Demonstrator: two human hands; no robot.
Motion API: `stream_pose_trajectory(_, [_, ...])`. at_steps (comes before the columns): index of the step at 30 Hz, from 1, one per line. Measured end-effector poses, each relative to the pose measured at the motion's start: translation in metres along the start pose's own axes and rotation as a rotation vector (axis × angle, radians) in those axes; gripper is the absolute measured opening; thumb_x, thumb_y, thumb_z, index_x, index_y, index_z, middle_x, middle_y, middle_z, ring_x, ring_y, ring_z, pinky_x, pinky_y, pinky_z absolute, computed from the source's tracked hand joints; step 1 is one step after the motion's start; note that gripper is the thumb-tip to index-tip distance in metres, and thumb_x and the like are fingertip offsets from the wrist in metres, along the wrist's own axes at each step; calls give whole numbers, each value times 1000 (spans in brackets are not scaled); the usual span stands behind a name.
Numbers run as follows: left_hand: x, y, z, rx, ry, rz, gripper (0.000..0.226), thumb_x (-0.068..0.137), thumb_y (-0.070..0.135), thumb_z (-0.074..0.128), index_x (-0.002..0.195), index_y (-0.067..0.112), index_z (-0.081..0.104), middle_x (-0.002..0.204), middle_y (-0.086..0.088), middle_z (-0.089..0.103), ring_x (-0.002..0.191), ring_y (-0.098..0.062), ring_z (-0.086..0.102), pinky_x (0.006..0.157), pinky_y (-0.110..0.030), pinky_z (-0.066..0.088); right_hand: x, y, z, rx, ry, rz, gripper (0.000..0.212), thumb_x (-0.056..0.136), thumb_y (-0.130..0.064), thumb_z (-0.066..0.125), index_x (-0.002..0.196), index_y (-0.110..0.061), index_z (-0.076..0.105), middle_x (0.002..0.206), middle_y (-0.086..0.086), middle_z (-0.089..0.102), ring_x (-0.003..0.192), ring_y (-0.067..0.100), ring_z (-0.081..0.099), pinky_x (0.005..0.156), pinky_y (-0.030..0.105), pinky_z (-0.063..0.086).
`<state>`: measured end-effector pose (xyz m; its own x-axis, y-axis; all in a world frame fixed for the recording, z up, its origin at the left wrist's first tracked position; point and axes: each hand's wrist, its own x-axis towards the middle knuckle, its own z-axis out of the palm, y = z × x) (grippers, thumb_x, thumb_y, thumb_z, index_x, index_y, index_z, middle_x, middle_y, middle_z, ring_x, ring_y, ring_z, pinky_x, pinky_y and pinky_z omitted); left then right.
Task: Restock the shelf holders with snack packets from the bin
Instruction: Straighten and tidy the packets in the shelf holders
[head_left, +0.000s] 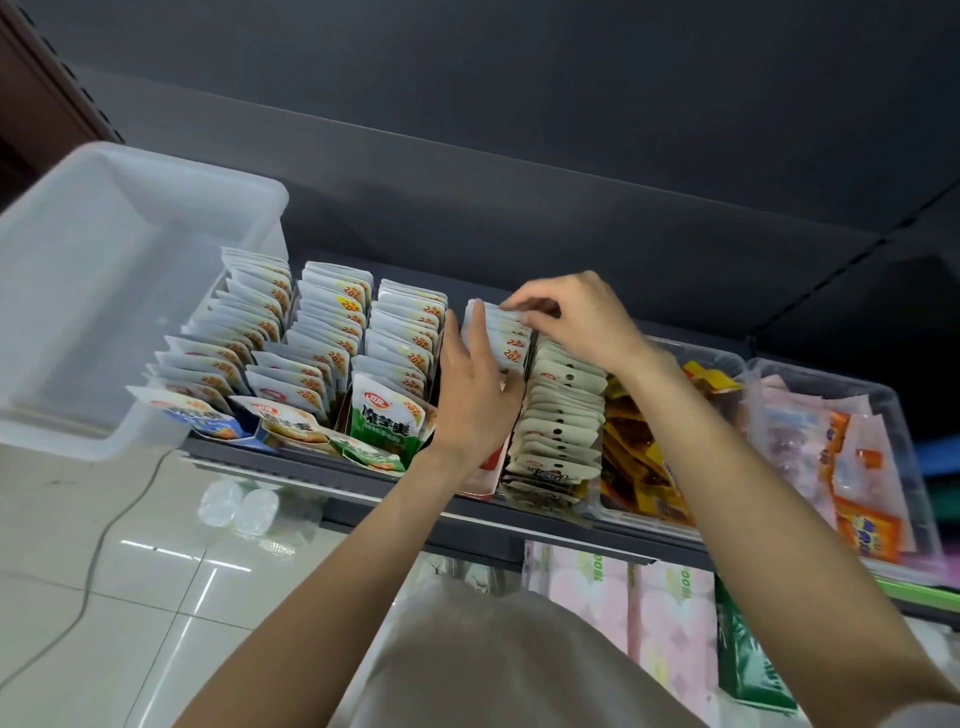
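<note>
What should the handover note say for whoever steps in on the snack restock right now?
Left hand: fingers straight, pressed against the front of the packet stack in the fourth holder from the left.
Right hand: pinching the top edges of the rear packets of that stack.
Bin: translucent plastic, on the shelf's left end; no packets visible inside it.
Done: the three holders to the left and the cream-packet row to the right look filled.
Left: seat and straighten this stack; its front portion is hidden by the left hand, so check it.
</note>
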<state>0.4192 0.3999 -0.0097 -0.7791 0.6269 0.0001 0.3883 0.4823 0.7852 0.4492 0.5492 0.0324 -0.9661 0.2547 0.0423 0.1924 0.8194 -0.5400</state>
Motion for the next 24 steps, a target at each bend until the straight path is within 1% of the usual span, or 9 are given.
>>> stream_pose_trajectory(2, [1, -3, 5, 97, 44, 39, 68, 94, 13, 52, 149, 10, 13, 154, -26, 4, 143, -37, 9, 113, -40, 27, 2, 0, 5, -21, 47, 15, 19, 86, -10, 66, 101, -22, 72, 93, -8, 71, 83, 0, 61, 81, 27, 53])
stream_pose_trajectory(5, [1, -5, 13, 224, 94, 62, 64, 96, 16, 49, 149, 9, 15, 151, -32, 7, 141, -41, 16, 110, -42, 32, 5, 0, 7, -39, 54, 27, 18, 86, -9, 66, 98, -22, 69, 89, -8, 69, 80, 3, 62, 78, 29, 55])
stream_pose_trajectory(10, [4, -6, 18, 295, 192, 164, 61, 93, 14, 53, 147, 12, 24, 152, -21, 17, 135, -36, 30, 102, -43, 43, 4, 4, 5, -4, 30, 30, 16, 87, -15, 66, 103, -20, 68, 93, -6, 71, 86, 5, 65, 80, 31, 56])
stream_pose_trajectory(12, [3, -7, 18, 215, 187, 142, 62, 92, 12, 54, 146, 10, 24, 151, -22, 19, 137, -36, 28, 105, -43, 40, 1, 4, 0, 22, 16, 26, 20, 89, -18, 64, 108, -20, 67, 100, -6, 70, 92, 4, 63, 82, 23, 52])
stream_pose_trajectory(14, [2, -8, 18, 69, 184, 74, 67, 92, 12, 55, 147, 8, 18, 153, -20, 17, 141, -32, 18, 112, -40, 29, -2, 3, -3, 26, -45, 13, 29, 88, -21, 66, 117, -20, 64, 109, -7, 68, 99, 4, 61, 84, 18, 47])
stream_pose_trajectory(16, [2, -9, 18, -25, 187, 23, 71, 92, 16, 57, 148, 6, 14, 154, -17, 18, 143, -27, 16, 114, -35, 23, -3, 3, -3, 8, -118, 27, 36, 86, -22, 69, 121, -23, 61, 111, -9, 67, 100, 5, 60, 83, 21, 46])
stream_pose_trajectory(19, [3, -12, 19, -55, 219, 21, 68, 93, 19, 57, 147, 7, 19, 150, -12, 30, 139, -22, 28, 108, -23, 25, -2, 4, 1, -5, -114, 58, 32, 83, -19, 71, 112, -26, 61, 102, -10, 69, 93, 7, 63, 82, 31, 51])
stream_pose_trajectory(21, [4, -12, 21, -58, 268, 33, 63, 92, 18, 58, 145, 7, 26, 147, -11, 37, 136, -20, 34, 106, -21, 27, 0, 5, 4, -16, -89, 62, 28, 82, -17, 71, 107, -24, 63, 97, -10, 70, 88, 7, 64, 81, 35, 53])
stream_pose_trajectory(24, [8, -13, 26, -40, 323, 40, 59, 92, 15, 58, 144, 9, 32, 150, -8, 34, 139, -18, 29, 109, -20, 24, 1, 5, 7, -13, -79, 60, 25, 82, -17, 71, 106, -22, 64, 97, -9, 70, 88, 7, 65, 81, 36, 54])
